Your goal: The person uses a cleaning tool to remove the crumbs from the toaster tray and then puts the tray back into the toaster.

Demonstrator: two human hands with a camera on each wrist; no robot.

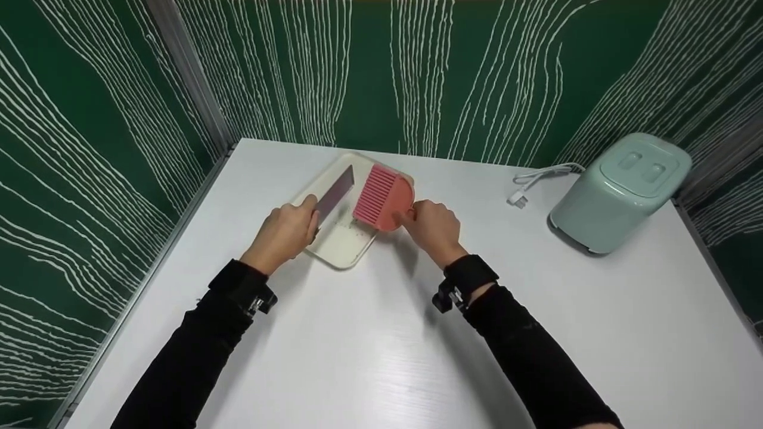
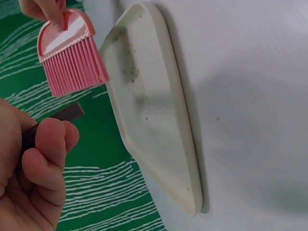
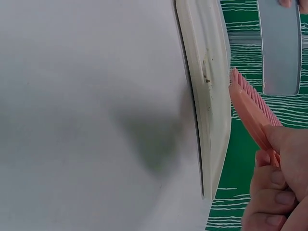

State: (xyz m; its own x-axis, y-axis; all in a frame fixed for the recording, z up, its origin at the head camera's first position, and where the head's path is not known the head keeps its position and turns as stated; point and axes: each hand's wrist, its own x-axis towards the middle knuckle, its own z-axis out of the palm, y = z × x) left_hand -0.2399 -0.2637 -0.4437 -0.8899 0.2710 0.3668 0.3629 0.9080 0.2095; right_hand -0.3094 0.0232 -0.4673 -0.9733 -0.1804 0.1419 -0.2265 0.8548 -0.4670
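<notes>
My left hand (image 1: 286, 229) grips the near end of a thin metal crumb tray (image 1: 335, 198), a grey rounded rectangle that is held tilted on edge. It is over a cream shallow tray (image 1: 338, 250) on the white table. In my right hand (image 1: 436, 231) is a small pink brush (image 1: 394, 202), pinched by its coral half-round handle. Its bristles (image 2: 74, 70) point toward the metal piece, with a gap between them in the right wrist view. Brown crumbs (image 2: 132, 72) lie scattered in the cream tray below both hands.
A pale green toaster (image 1: 620, 193) stands at the right of the white table (image 1: 369, 351). Its white cord and plug (image 1: 517, 198) lie to its left. Green panels (image 1: 369, 71) with white streaks rise behind the table and at the sides.
</notes>
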